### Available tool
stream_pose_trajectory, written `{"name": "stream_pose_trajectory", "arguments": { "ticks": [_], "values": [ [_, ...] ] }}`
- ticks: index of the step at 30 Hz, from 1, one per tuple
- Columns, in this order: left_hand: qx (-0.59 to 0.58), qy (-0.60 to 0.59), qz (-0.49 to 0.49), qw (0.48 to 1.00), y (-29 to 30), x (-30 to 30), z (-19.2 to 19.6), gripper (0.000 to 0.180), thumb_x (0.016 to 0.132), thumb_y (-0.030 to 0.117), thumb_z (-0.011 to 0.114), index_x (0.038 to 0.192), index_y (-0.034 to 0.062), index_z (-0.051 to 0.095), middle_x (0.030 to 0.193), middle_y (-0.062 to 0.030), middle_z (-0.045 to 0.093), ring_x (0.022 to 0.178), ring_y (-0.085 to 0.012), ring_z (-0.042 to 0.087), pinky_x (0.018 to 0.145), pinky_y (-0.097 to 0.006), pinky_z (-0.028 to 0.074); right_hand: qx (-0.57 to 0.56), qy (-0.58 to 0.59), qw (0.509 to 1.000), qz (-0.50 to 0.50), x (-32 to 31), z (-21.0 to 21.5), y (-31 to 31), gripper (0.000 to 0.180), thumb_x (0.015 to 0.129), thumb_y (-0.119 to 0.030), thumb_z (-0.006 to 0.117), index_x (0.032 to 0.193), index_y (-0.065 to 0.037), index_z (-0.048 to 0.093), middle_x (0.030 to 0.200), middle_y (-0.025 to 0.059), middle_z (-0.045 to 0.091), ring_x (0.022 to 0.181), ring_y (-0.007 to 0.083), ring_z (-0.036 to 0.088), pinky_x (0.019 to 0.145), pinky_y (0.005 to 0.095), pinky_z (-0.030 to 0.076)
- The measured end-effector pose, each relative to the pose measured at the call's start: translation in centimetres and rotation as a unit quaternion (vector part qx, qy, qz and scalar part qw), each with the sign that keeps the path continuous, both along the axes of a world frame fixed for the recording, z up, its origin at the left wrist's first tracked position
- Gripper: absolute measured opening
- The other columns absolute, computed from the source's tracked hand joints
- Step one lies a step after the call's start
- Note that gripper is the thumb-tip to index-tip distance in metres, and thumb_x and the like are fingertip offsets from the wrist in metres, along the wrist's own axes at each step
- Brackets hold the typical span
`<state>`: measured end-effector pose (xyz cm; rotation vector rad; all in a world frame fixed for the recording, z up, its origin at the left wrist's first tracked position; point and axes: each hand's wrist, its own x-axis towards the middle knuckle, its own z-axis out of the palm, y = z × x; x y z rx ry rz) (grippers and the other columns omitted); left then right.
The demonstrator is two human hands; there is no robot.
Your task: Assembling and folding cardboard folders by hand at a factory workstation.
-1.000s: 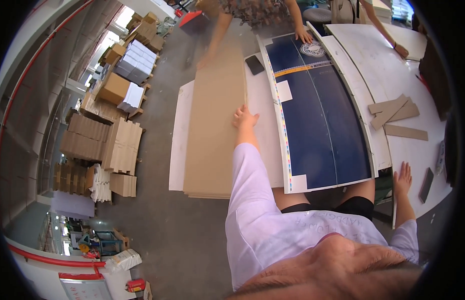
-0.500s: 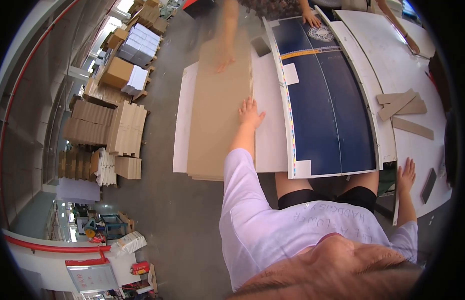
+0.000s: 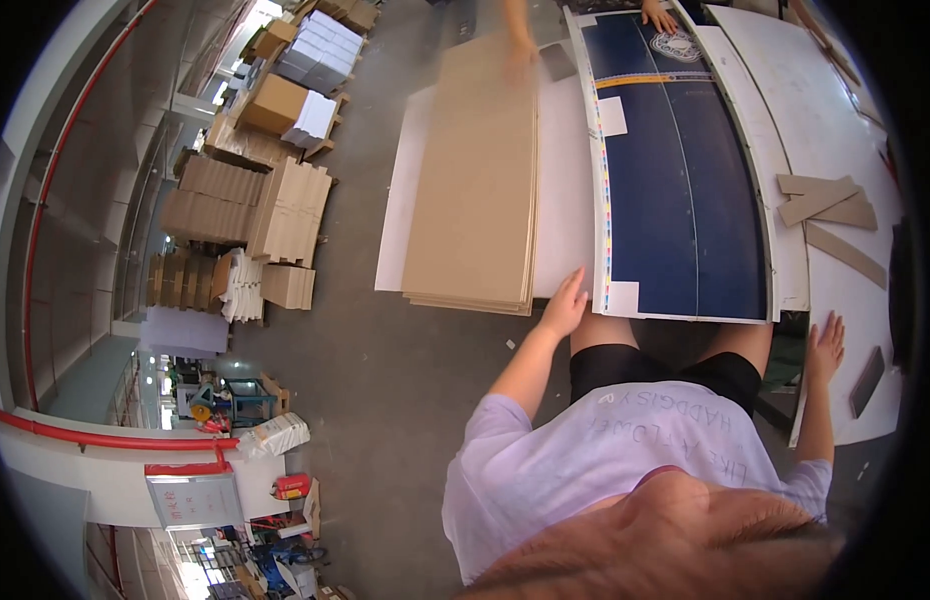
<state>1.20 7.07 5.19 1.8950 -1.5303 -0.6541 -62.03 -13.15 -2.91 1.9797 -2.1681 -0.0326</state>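
Observation:
A large dark blue printed sheet [image 3: 675,190] with white corners, a colour strip along its left edge and an orange band lies in front of me. My left hand [image 3: 567,303] is at the near edge of the white surface, just left of the sheet; its fingers stretch out and hold nothing visible. To the left of that hand lies a stack of brown cardboard sheets [image 3: 470,190]. My right hand [image 3: 825,348] rests with spread fingers by the edge of the white table [image 3: 845,300] on the right, beside a dark grey block [image 3: 867,382].
Across from me, another person's hand [image 3: 522,50] is over the far end of the cardboard, and their other hand [image 3: 660,18] touches the blue sheet's far end. Cardboard strips [image 3: 830,205] lie on the right table. Pallets of stacked cardboard [image 3: 285,215] line the left.
My left hand has left the cardboard stack's right edge and come back toward me. The other person's blurred hand has moved farther away. The view has shifted; my right hand stays by the right table.

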Motion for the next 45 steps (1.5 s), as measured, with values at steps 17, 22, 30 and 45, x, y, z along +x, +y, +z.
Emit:
{"name": "stream_pose_trajectory", "arguments": {
  "ticks": [17, 22, 30, 45],
  "values": [
    [0.282, -0.207, 0.321, 0.88, -15.2, 17.6, 5.6, 0.084, 0.094, 0.064, 0.028, 0.153, 0.0082, 0.007, 0.161, -0.0082, 0.002, 0.148, -0.0265, 0.003, 0.118, -0.047, 0.011, 0.051, -0.008, 0.998, -0.028, 0.5, 1.5, 0.8, 0.063, 0.096, -0.047, 0.041, 0.152, -0.024, 0.023, 0.157, 0.0039, 0.023, 0.145, 0.0257, 0.02, 0.114, 0.0528, 0.019],
    [0.261, -0.253, 0.25, 0.897, -19.8, 19.1, 5.0, 0.086, 0.093, 0.066, 0.029, 0.153, 0.008, 0.008, 0.161, -0.0078, 0.004, 0.148, -0.0262, 0.005, 0.118, -0.046, 0.01, 0.05, -0.006, 0.999, -0.017, 1.2, 2.1, 0.2, 0.063, 0.096, -0.047, 0.04, 0.152, -0.024, 0.023, 0.157, 0.0041, 0.022, 0.145, 0.0257, 0.019, 0.114, 0.0516, 0.018],
    [0.113, -0.224, 0.065, 0.966, -17.5, 20.3, 2.5, 0.085, 0.093, 0.063, 0.036, 0.152, 0.0067, 0.013, 0.159, -0.0122, 0.014, 0.147, -0.0302, 0.008, 0.118, -0.046, 0.011, 0.057, -0.005, 0.998, 0.005, 2.0, -2.0, -1.5, 0.063, 0.096, -0.046, 0.04, 0.152, -0.022, 0.022, 0.157, 0.004, 0.022, 0.145, 0.0255, 0.019, 0.113, 0.0495, 0.02],
    [0.212, -0.298, 0.117, 0.923, -24.7, 17.1, 4.8, 0.086, 0.092, 0.065, 0.034, 0.153, 0.0101, 0.007, 0.16, -0.01, 0.005, 0.148, -0.0284, 0.005, 0.118, -0.046, 0.01, 0.064, 0.015, 0.998, -0.024, 0.8, 1.7, 0.2, 0.063, 0.096, -0.049, 0.037, 0.152, -0.024, 0.022, 0.158, 0.0026, 0.021, 0.146, 0.0249, 0.018, 0.114, 0.0501, 0.018]
  ]
}}
